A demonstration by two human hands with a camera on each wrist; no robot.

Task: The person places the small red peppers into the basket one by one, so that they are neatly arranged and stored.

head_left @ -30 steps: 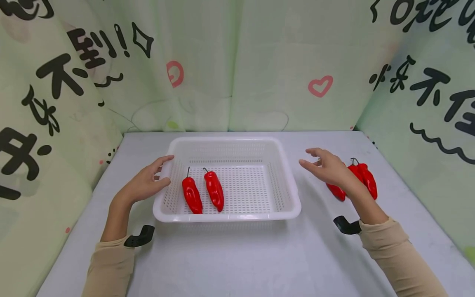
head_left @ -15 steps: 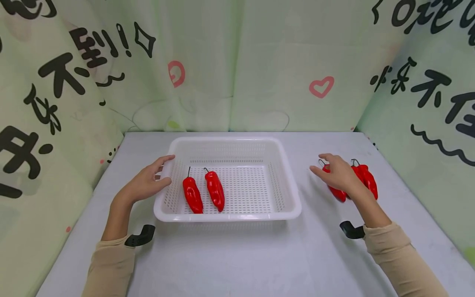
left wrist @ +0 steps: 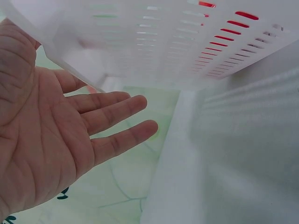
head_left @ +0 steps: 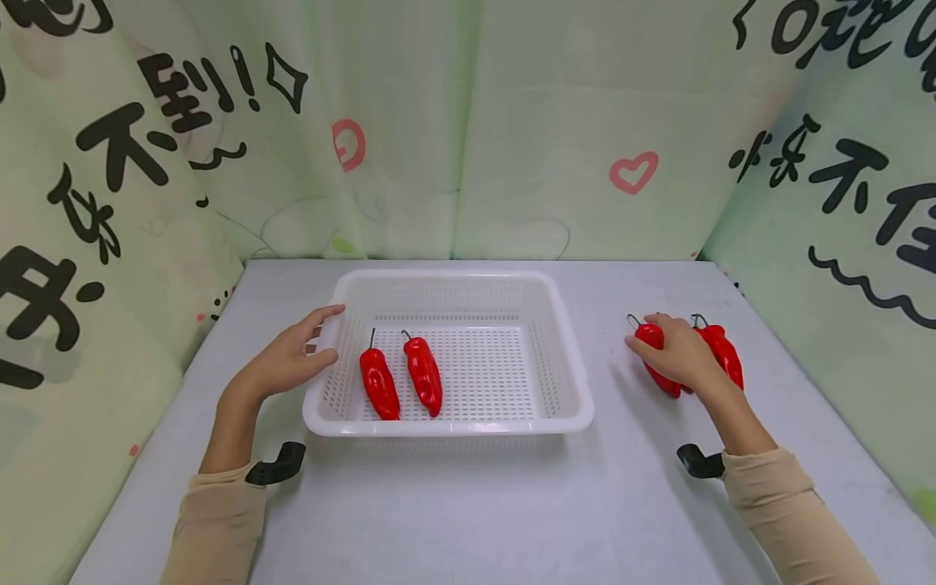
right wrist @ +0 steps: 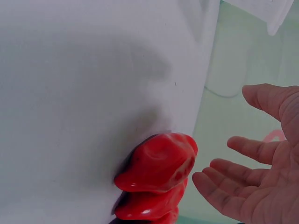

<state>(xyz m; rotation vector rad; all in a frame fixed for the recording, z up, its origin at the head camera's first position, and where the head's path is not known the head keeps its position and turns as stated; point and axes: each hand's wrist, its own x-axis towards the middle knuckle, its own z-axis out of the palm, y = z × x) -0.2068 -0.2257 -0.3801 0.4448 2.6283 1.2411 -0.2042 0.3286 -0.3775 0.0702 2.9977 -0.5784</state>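
My left hand (head_left: 288, 361) rests at the left rim of a white perforated plastic basket (head_left: 453, 428), with its fingers extended. In the left wrist view, several straight fingers (left wrist: 117, 115) spread beside the basket's outer wall. Two glossy red peppers (head_left: 422, 378) with stems lie in the basket's left half. At the right of the table, my right hand (head_left: 676, 353) hovers over the leftmost pepper (head_left: 649, 335) of a row. Its thumb and fingers are spread apart, and the right wrist view shows a gap between them and the nearest pepper (right wrist: 161, 161). Another pepper (head_left: 724, 357) lies right of the hand.
A white-covered table (head_left: 468, 512) carries everything. Pale green curtains (head_left: 541, 162) with black characters and pink hearts enclose its back and sides. Black wrist mounts (head_left: 276, 465) sit at both beige cuffs.
My right hand has moved right and down from beside the basket to above the leftmost pepper of the row. My left hand and the basket stay put.
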